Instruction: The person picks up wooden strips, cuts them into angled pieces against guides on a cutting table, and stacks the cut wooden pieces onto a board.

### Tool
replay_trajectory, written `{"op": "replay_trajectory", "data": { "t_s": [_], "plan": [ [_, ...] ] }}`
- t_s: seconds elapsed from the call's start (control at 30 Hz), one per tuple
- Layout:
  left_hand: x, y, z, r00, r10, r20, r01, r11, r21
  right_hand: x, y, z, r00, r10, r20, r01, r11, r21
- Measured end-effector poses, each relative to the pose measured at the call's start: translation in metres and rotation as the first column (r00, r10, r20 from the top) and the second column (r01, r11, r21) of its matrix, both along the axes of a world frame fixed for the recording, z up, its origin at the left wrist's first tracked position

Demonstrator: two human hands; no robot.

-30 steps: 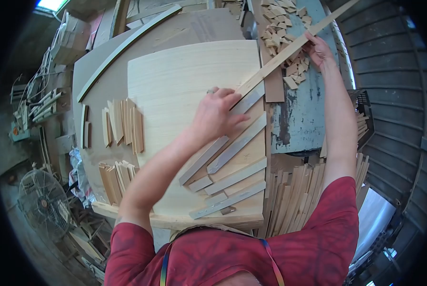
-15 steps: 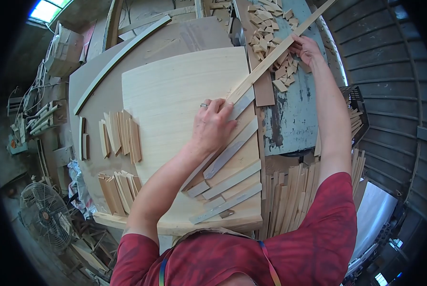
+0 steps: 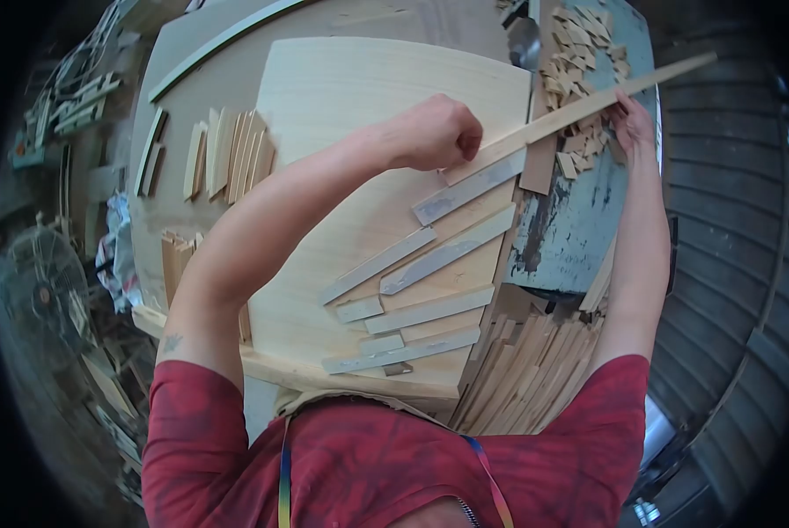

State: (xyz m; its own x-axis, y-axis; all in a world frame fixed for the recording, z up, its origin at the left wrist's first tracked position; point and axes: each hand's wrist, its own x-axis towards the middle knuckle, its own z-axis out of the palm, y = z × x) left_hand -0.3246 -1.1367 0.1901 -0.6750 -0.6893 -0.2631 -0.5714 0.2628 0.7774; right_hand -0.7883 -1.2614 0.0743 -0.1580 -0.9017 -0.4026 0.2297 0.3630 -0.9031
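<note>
A long, narrow wooden strip [image 3: 579,111] slants from the pale wooden panel [image 3: 350,114] out over the blue worktop. My right hand [image 3: 634,123] grips it from below, near its far part, with the fingers closed. My left hand [image 3: 443,132] is curled closed over the panel, close to the strip's near end. What its fingers hold, if anything, is hidden. Just below the strip, a grey-faced strip [image 3: 469,189] lies on the panel. Several more grey-faced strips, such as a pointed one [image 3: 447,249], lie slanted and roughly side by side toward the panel's front.
Small wood offcuts [image 3: 579,53] are heaped on the chipped blue worktop [image 3: 570,238]. Upright wooden slats [image 3: 526,374] stand at the panel's right front. Short wood pieces [image 3: 227,154] lie left of the panel, beside a long curved strip [image 3: 218,44]. A fan [image 3: 47,282] stands at far left.
My left hand has gone from fingers resting on the strip's near end to a curled fist beside it. My right hand still holds the strip. The whole view has shifted.
</note>
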Motion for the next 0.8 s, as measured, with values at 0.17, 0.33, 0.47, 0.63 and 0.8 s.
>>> {"op": "replay_trajectory", "data": {
  "t_s": [0.17,0.33,0.47,0.63,0.8],
  "plan": [
    [0.011,0.004,-0.011,0.987,0.123,-0.104,-0.121,0.992,0.031,-0.001,-0.002,0.001,1.0,-0.014,0.007,0.014,1.0,-0.006],
    [0.002,0.043,-0.035,0.987,0.077,-0.14,-0.111,0.962,-0.252,0.001,0.002,0.001,1.0,-0.029,-0.007,0.029,0.999,-0.014],
    [-0.018,0.094,-0.015,0.99,0.142,-0.004,-0.129,0.889,-0.439,0.008,0.006,0.01,0.999,-0.041,-0.021,0.04,0.999,-0.033],
    [-0.025,0.107,-0.032,0.972,0.222,0.076,-0.15,0.835,-0.529,0.012,0.008,0.016,1.0,-0.005,-0.027,0.006,1.0,0.006],
    [-0.022,0.103,-0.029,0.964,0.259,-0.063,-0.255,0.826,-0.502,0.026,0.011,0.032,0.998,-0.05,-0.039,0.053,0.996,0.068]
  ]
}}
